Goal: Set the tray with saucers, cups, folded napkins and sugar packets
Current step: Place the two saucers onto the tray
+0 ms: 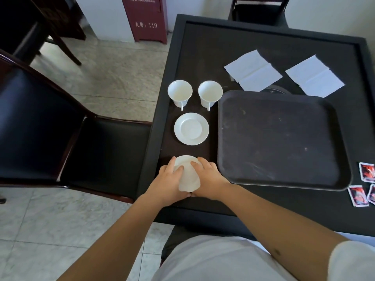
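Note:
At the table's near left edge, my left hand [167, 179] and my right hand [209, 179] grip a white saucer [187, 176] from both sides; it looks tilted up off the table. A second saucer [191, 128] lies flat just beyond it. Two white cups [180, 91] [210, 92] stand upright behind that saucer, handles toward me. The dark tray [280, 142] lies bare to the right. Two unfolded white napkins [253, 70] [315, 76] lie beyond the tray. Three sugar packets [358, 196] lie at the right edge.
The black table [223, 47] has a raised rim. A dark chair [101, 155] stands close on the left, and another chair [259, 11] stands at the far side. A red cabinet [148, 19] stands against the wall.

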Motion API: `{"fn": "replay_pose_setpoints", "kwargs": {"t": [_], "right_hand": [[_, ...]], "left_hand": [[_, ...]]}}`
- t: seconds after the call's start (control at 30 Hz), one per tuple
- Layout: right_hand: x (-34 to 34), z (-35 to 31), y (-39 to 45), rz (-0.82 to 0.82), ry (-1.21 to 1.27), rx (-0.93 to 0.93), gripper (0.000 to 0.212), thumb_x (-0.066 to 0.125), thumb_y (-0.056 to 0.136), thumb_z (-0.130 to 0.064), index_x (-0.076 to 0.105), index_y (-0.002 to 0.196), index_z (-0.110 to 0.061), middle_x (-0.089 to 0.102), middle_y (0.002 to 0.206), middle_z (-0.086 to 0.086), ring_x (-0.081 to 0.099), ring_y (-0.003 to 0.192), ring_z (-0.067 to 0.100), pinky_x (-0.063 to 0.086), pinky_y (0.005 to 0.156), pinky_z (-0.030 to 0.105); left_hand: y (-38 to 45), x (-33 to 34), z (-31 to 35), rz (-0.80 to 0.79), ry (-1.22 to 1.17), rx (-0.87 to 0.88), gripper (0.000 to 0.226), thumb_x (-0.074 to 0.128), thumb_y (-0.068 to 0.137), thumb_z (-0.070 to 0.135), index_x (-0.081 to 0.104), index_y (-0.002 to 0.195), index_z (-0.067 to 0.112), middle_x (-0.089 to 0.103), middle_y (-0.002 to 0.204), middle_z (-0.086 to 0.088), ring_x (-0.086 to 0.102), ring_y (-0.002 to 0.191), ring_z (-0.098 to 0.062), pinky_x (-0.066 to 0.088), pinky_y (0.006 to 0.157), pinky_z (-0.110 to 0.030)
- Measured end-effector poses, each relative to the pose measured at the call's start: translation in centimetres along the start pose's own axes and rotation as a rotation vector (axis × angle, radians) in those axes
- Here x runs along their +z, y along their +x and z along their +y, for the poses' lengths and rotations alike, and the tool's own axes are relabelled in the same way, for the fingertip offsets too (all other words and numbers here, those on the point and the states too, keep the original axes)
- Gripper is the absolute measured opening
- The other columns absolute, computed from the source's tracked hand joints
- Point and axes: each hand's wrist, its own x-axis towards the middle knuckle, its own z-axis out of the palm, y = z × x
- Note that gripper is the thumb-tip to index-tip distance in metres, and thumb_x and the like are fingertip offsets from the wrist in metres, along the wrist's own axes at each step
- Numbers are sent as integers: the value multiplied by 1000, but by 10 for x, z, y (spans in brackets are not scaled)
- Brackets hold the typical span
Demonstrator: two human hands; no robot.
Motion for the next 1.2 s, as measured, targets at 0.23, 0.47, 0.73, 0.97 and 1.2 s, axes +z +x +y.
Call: {"fn": "replay_pose_setpoints", "kwargs": {"t": [0.23, 0.47, 0.73, 0.97, 1.2], "right_hand": [[-16, 5, -30, 101, 34, -120, 104, 79, 71, -50, 9, 146, -31, 13, 152, -3, 17, 136, 30, 32, 108, 48], [-46, 26, -71, 248, 23, -205, 101, 79, 74, -48, 9, 146, -34, 14, 155, -3, 19, 137, 27, 34, 109, 50], [-69, 104, -136, 338, -44, -239, 86, 73, 79, -50, 18, 145, -39, 5, 155, -7, 11, 139, 25, 37, 107, 43], [-86, 184, -190, 388, 10, -173, 84, 74, 77, -50, 27, 145, -36, 2, 154, -12, 7, 139, 24, 36, 108, 42], [-104, 252, -225, 481, 69, -71, 80, 76, 77, -49, 32, 143, -37, 7, 156, -8, 11, 139, 24, 39, 106, 42]], "left_hand": [[-18, 7, 20, 165, 25, -17, 99, 71, 71, 66, 22, 147, 27, -3, 158, 4, 21, 136, -25, 44, 100, -41], [-28, -8, 70, 310, 83, 45, 95, 72, 72, 65, 26, 145, 29, 7, 159, -2, 26, 136, -26, 42, 104, -42], [-28, -9, 172, 335, 94, 144, 82, 74, 72, 61, 32, 137, 35, 3, 158, 4, 23, 136, -25, 42, 103, -41], [-7, 10, 265, 238, 92, 182, 84, 77, 77, 49, 28, 143, 34, -12, 157, 13, 9, 142, -23, 38, 107, -41], [34, 23, 339, 193, 130, 245, 82, 78, 77, 44, 24, 138, 37, -16, 156, 14, 8, 141, -23, 46, 94, -38]]}}
